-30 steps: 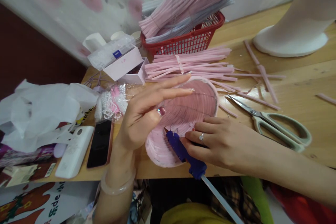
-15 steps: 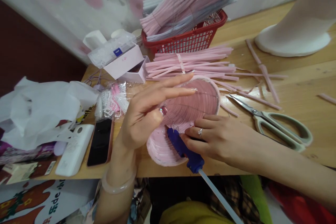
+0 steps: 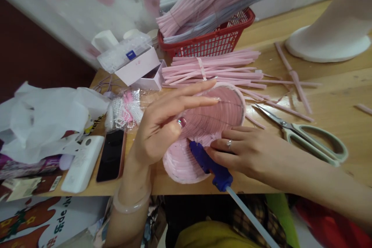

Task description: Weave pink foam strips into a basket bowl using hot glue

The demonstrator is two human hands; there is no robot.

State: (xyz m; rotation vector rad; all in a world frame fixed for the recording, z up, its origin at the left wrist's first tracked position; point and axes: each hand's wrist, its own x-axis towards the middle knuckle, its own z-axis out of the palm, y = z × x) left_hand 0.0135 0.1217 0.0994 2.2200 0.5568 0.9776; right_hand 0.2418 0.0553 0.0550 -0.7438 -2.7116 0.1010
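A pink form (image 3: 181, 170) made of fuzzy strips lies near the table's front edge, its hollow inside facing up. My left hand (image 3: 157, 128) is at its left side, with two fingers stretched over the hollow and the thumb bent beneath them. Whether those fingers touch the form I cannot tell. In my right hand (image 3: 241, 149) is a blue glue gun (image 3: 202, 157), its tip pointing up and left over the form's pink surface. A long whitish glue stick (image 3: 250, 217) sticks out of its back end. The right fingertips and the gun's grip are partly hidden.
Scissors (image 3: 302, 135) lie slightly open on the right. Behind the form are bundled pink strips (image 3: 212, 71) and a red basket (image 3: 209, 42) of more strips. A phone (image 3: 111, 156), a white device (image 3: 83, 164) and bagged beads (image 3: 126, 110) lie left. A white stand (image 3: 325, 46) is back right.
My right hand and the glue gun have shifted slightly to the right. The gun's tip remains over the pink form. My left hand keeps nearly the same pose.
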